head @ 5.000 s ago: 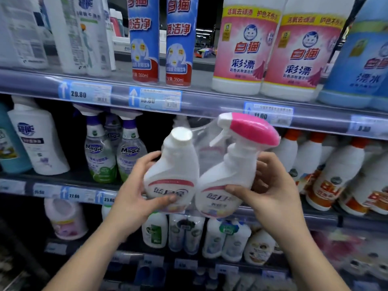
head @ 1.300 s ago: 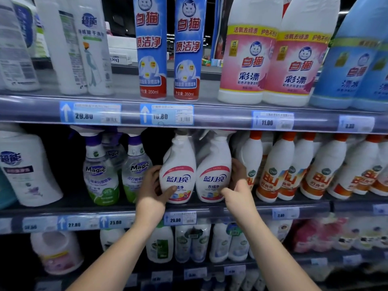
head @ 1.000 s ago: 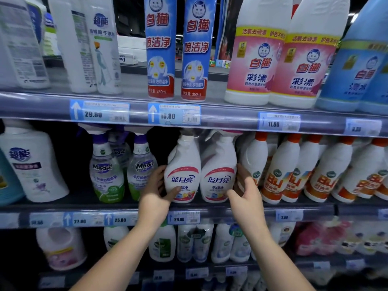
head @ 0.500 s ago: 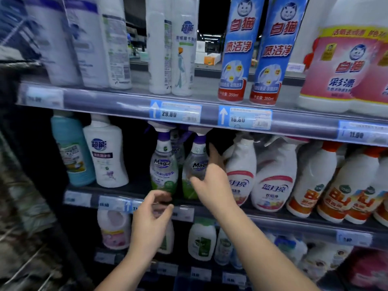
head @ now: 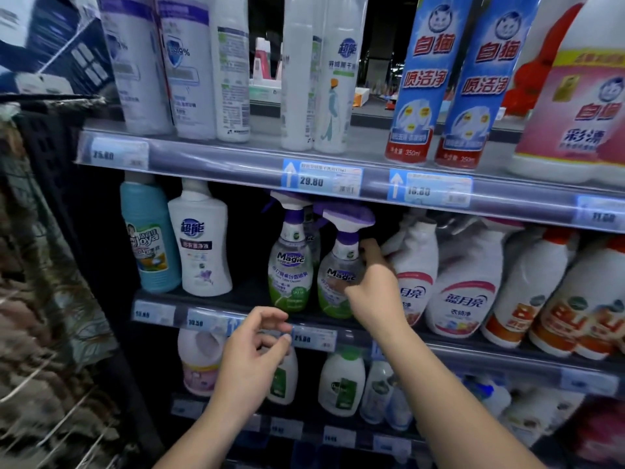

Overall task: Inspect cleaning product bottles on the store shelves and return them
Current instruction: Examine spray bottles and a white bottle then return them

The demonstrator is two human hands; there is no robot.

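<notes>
Two clear Magic spray bottles with purple triggers stand on the middle shelf. My right hand grips the right Magic bottle, which tilts slightly left; the left Magic bottle stands upright beside it. My left hand hovers below, in front of the shelf's price strip, fingers loosely curled and holding nothing. The two white spray bottles with pink bands stand on the same shelf just right of my right hand.
A blue bottle and a white bottle stand at the shelf's left end. Orange-labelled white bottles fill the right. Tall blue cans and white bottles line the upper shelf. More bottles sit on the lower shelf.
Both hands left the white pink-banded bottles on the shelf. The view swung left. My right hand moved onto the right Magic bottle and tilted it; my left hand dropped below the shelf edge.
</notes>
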